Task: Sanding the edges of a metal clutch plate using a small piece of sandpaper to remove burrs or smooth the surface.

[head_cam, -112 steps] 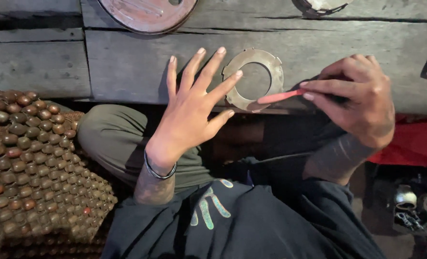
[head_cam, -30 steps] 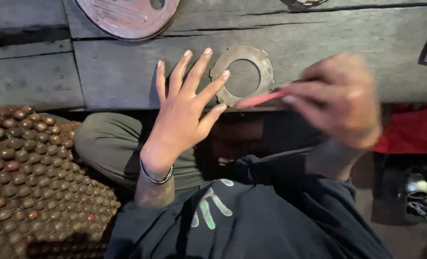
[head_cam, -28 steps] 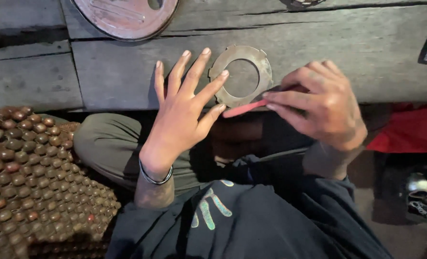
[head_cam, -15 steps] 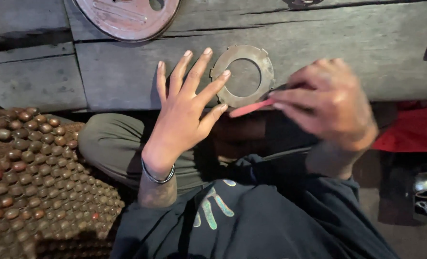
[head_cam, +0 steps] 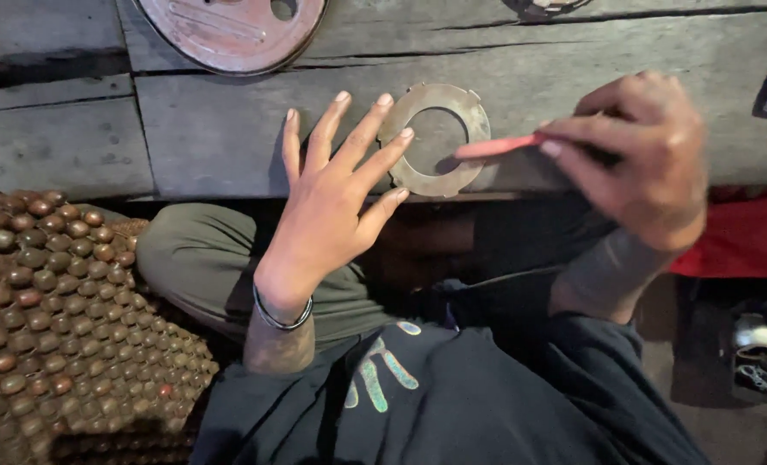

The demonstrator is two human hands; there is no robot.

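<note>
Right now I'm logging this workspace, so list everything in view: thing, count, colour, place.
metal ring plate: one, dull brass-grey, flat on the plank's near edge
red tool: one, red, tip on the ring
wooden plank surface: grey, across the top
round disc: one, rusty pink, top edge, partly cut off
beaded mat: one, brown beads, lower left
red cloth: one, right side
bracelet: one, dark, left wrist
left hand: fingers spread, fingertips on the ring
right hand: grips the red tool

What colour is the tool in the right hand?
Red tool, held by the right hand; head view shows it.
</note>
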